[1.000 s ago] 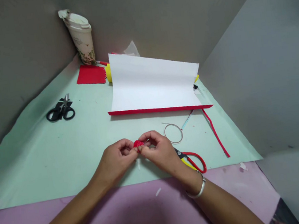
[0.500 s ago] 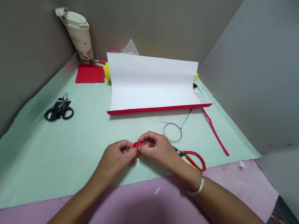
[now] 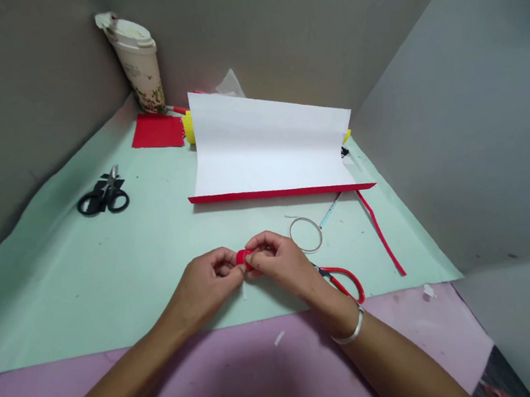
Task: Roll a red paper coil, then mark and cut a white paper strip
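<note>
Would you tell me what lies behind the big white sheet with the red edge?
Behind the white sheet, a yellow roll pokes out at its left end and a yellow tip at its right. Clear plastic shows above. The sheet covers everything between.

Head camera looks down, close overhead.

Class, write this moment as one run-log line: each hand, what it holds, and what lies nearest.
left hand: pinching small red roll | right hand: pinching same roll | nearest: red scissors, tape ring

Left hand point(image 3: 210, 280), right hand point(image 3: 281, 265) together, fingers point(image 3: 253, 260) pinched.
</note>
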Demonstrator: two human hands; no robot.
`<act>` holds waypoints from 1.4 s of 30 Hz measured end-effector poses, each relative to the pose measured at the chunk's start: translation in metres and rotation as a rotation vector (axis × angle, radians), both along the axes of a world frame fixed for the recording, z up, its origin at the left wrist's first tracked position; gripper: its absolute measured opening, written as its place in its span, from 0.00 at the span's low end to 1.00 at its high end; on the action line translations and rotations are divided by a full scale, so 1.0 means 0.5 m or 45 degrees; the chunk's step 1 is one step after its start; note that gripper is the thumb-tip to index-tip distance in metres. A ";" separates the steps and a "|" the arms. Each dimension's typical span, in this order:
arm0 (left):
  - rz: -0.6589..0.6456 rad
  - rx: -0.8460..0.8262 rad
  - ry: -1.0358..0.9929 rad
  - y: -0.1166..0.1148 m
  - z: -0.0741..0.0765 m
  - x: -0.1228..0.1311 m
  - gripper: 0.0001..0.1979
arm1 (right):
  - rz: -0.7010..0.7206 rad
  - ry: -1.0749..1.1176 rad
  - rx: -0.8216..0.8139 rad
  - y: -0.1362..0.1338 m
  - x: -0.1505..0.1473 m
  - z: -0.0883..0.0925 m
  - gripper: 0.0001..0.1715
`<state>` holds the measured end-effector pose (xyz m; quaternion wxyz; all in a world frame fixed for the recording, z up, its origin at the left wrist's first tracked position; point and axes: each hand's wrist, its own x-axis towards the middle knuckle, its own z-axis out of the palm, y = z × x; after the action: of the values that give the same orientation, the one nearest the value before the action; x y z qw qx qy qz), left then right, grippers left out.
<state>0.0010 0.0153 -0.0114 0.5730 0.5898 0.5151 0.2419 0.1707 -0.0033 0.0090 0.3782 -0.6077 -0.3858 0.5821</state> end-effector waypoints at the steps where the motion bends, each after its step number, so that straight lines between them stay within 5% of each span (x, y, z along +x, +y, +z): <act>1: 0.008 -0.001 0.003 0.000 0.001 0.000 0.07 | 0.006 -0.007 0.002 0.000 0.000 0.001 0.11; 15: 0.018 -0.132 -0.117 0.011 0.001 -0.011 0.12 | 0.066 -0.286 0.194 -0.011 -0.002 -0.007 0.11; 42: 0.046 -0.107 -0.181 0.006 0.015 -0.009 0.11 | 0.073 -0.361 0.404 -0.021 -0.011 0.003 0.08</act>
<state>-0.0036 0.0185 -0.0039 0.6280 0.5370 0.4934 0.2716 0.1653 -0.0137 0.0104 0.3945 -0.6051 -0.5391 0.4330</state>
